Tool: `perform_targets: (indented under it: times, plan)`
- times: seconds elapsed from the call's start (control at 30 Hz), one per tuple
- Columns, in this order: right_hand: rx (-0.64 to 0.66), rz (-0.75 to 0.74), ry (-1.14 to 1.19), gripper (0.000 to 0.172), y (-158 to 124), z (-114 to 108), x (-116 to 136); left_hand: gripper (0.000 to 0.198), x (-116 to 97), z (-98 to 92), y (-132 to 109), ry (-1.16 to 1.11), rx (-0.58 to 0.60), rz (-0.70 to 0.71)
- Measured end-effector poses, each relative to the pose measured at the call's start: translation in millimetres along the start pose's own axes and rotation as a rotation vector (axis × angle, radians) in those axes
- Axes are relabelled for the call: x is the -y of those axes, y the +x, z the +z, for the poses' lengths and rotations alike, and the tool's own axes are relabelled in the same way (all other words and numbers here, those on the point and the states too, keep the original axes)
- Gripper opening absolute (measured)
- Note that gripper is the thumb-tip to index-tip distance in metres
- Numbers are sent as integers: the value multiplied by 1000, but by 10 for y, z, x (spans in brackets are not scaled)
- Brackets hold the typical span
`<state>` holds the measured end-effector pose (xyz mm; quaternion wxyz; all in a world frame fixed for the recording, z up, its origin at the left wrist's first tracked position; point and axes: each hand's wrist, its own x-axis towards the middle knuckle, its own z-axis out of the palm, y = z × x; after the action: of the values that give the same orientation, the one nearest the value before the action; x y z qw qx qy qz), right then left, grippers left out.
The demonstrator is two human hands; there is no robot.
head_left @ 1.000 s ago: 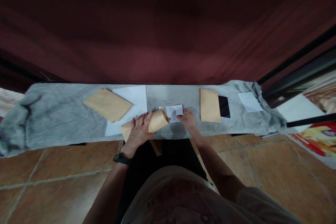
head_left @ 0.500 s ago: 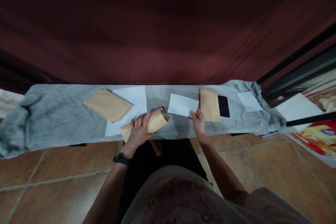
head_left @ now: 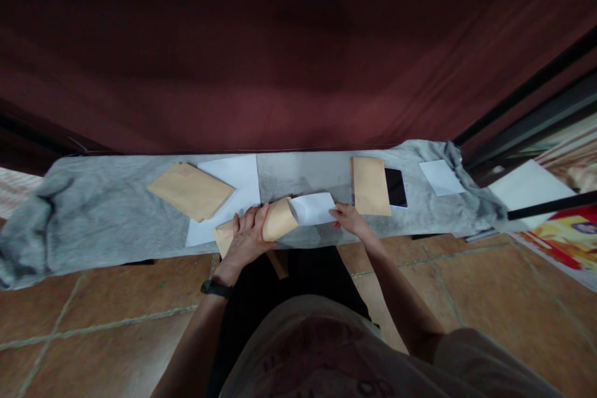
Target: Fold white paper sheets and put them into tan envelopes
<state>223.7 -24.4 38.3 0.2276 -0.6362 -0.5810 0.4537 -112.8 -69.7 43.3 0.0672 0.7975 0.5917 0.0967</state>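
Near the middle of the frame, the left hand lies spread on a brown envelope; its underside is hidden, so nobody can tell if it squeezes. The right hand pinches the right end of a white paper, whose left end is at the envelope's puffed-up mouth. Keeping that mouth wide and the paper flat should stop edges catching.

Curled envelope partly hidden by left fingers, phone partly covered, shirt cut off
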Motion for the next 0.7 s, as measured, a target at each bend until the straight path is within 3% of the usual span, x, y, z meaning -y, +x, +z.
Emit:
perform_targets:
  times: [0.2, 0.4, 0.7]
  plan:
    - [-8, -33, -23, 25, -14, 256, 120, 119, -83, -7, 41, -1, -14, 52]
    - [-61, -159, -57, 25, -35, 554, 298, 117, -286, -53, 102, -42, -10, 77]
    - [-2, -101, -34, 21, -42, 714, 359, 116, -397, 16, 147, -76, 7, 115]
